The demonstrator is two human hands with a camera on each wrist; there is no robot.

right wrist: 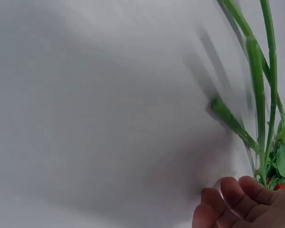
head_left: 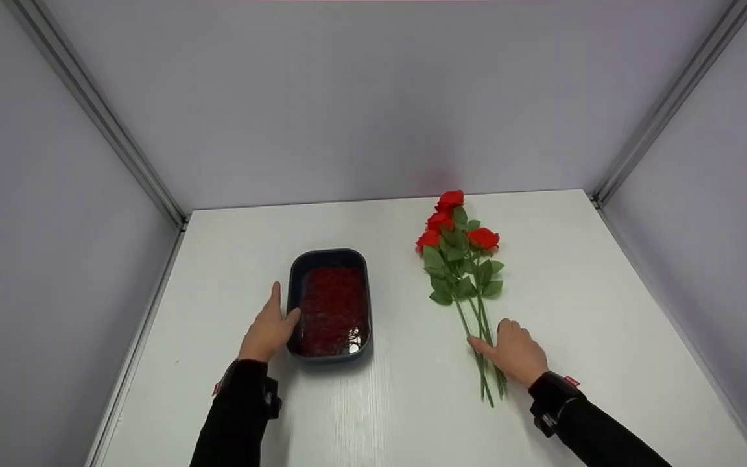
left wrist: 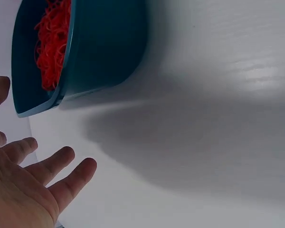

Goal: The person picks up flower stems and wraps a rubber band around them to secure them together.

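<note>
Rose stems (head_left: 485, 350) under right grip (head_left: 515, 353)

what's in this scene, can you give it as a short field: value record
left hand: left hand open, fingers straight, resting against the left wall of the tub
right hand: right hand lies over the rose stems; grip cannot be told
tub contents: red shredded strands
roses: red blooms point away from the person, stems toward them
surface: white table
</note>
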